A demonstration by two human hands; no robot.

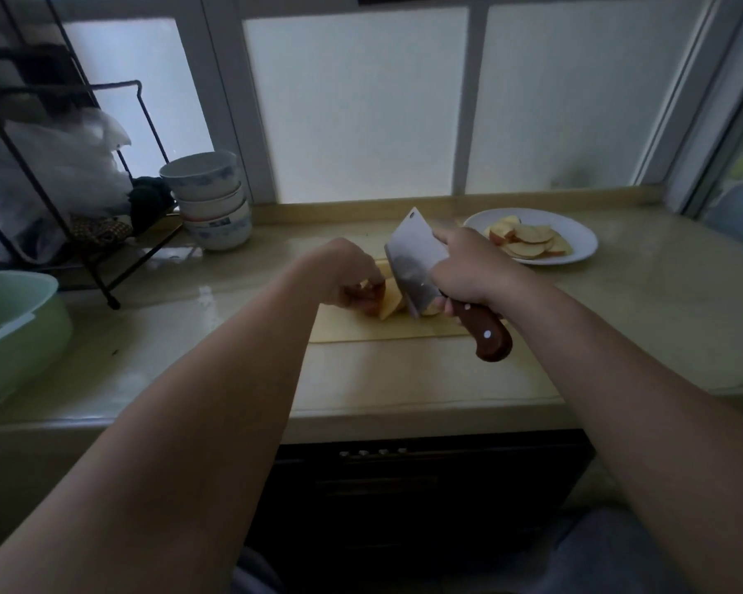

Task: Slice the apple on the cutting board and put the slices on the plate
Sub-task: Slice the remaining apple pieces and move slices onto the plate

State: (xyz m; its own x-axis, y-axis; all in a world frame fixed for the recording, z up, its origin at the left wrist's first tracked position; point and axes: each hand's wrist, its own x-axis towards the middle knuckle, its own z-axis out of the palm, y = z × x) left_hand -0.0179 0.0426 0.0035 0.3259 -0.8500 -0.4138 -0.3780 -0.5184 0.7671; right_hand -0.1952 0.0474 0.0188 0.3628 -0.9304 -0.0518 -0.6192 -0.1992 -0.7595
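The apple piece (390,301) lies on the cutting board (352,327), pinned under the curled fingertips of the left hand (347,274). Just to its right the cleaver (419,267) stands edge-down on the fruit, its wooden handle gripped by the right hand (468,272), forefinger stretched along the blade. Cut slices (528,242) lie on the white plate (582,237) further right. Stacked bowls (211,199) stand at the back left.

no readable text anywhere — no labels, brands or numbers.
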